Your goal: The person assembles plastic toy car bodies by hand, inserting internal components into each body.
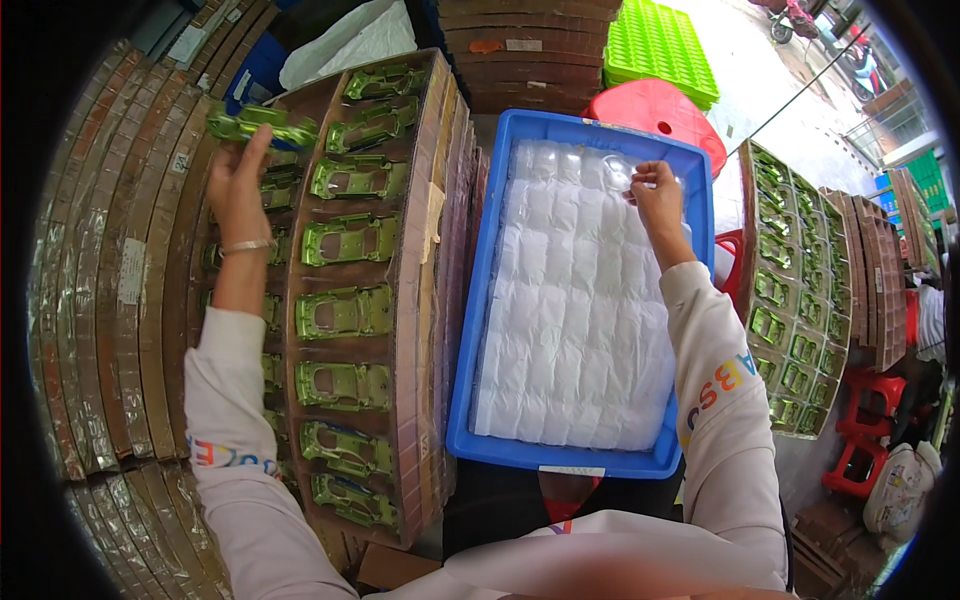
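Note:
My left hand (pixel 238 185) grips a shiny green toy car body shell (pixel 262 128) between thumb and fingers, lifted over the far left of a brown divided tray (pixel 412 290). Similar green car shells (pixel 345 312) lie one to a compartment in that tray. On the right, my right hand (pixel 656 200) is over the far right part of a blue plastic bin (pixel 468 400), its fingers curled together. Whether something small is between them cannot be seen. A white quilted cushioning sheet (pixel 575 310) fills the bin, with clear film showing along its far edge.
Stacked brown divider trays (pixel 120 330) line the left side and more stand at the back (pixel 525 65). Another tray of green parts (pixel 795 290) is at the right. Red stools (pixel 868 410), a red stool top (pixel 665 115) and bright green crates (pixel 660 45) stand around.

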Available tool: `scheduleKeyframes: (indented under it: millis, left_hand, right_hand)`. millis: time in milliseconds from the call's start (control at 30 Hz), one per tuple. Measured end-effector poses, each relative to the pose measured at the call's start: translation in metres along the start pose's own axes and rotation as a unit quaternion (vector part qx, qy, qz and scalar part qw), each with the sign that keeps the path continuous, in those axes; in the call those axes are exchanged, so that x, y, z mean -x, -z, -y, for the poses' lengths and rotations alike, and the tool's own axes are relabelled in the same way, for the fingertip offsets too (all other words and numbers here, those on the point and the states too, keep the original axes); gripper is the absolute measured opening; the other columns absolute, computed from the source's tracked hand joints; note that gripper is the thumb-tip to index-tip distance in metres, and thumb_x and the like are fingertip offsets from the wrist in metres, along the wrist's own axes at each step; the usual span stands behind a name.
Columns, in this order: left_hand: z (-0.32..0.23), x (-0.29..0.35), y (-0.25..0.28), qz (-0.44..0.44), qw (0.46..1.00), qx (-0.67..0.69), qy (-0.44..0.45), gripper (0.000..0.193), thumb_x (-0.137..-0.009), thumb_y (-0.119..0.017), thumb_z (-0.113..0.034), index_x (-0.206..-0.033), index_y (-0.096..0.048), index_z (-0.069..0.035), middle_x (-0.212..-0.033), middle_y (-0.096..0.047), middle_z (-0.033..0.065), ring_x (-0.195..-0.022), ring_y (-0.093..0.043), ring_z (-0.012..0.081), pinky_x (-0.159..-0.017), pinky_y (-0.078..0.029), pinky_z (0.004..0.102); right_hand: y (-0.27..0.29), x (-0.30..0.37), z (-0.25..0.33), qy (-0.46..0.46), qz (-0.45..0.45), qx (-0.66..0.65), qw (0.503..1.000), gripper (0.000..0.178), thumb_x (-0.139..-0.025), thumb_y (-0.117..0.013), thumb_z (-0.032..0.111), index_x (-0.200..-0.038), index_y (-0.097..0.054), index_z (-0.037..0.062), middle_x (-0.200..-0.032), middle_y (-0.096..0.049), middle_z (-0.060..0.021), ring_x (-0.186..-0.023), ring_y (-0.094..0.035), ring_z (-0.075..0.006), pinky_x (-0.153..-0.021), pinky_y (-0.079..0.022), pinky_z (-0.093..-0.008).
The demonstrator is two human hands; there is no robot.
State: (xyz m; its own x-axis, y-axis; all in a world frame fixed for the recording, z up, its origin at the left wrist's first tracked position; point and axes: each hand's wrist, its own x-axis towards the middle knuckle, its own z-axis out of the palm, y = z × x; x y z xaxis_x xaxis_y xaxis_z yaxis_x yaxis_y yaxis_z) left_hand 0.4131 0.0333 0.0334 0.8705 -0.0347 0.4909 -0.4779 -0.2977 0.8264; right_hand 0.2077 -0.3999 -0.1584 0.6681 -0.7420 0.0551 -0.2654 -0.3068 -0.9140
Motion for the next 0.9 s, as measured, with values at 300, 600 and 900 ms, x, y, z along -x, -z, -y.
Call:
scheduleKeyframes:
  millis: [300,600,900]
  left_hand:
    - [-0.097,0.141,-0.007,0.206,0.771,0.520,0.305,0.040,-0.091,-0.058,-0.020,-0.127,-0.050,-0.006,-0.118,-0.063,0.0101,-0.112,-0.060,0.0291,-0.090,-0.051,0.0392]
    - [-0.169,0.245,0.006,0.307,0.654,0.565,0.398,0.050,-0.096,-0.047,-0.036,-0.134,-0.047,-0.003,-0.128,-0.058,0.0138,-0.107,-0.061,0.0280,-0.080,-0.053,0.0356]
    - [-0.193,0.316,0.005,0.308,0.658,0.502,0.469,0.046,-0.098,-0.049,-0.039,-0.131,-0.050,-0.007,-0.120,-0.062,0.0130,-0.099,-0.063,0.0239,-0.081,-0.053,0.0352]
  right_hand:
    - [0.051,0.125,0.100,-0.210,0.252,-0.414,0.849,0.037,-0.084,-0.055,-0.005,-0.121,-0.058,-0.0002,-0.108,-0.060,-0.0067,-0.088,-0.064,-0.0178,-0.086,-0.053,-0.0296]
    - [0.102,0.258,0.178,-0.119,0.359,-0.402,0.834,0.035,-0.093,-0.052,0.002,-0.127,-0.056,-0.0032,-0.131,-0.057,-0.0134,-0.109,-0.063,-0.0213,-0.096,-0.049,-0.0303]
    - [0.138,0.325,0.181,0.210,0.303,-0.112,0.923,0.030,-0.083,-0.062,-0.008,-0.107,-0.069,0.0084,-0.126,-0.055,-0.0123,-0.099,-0.066,-0.0218,-0.083,-0.053,-0.0302]
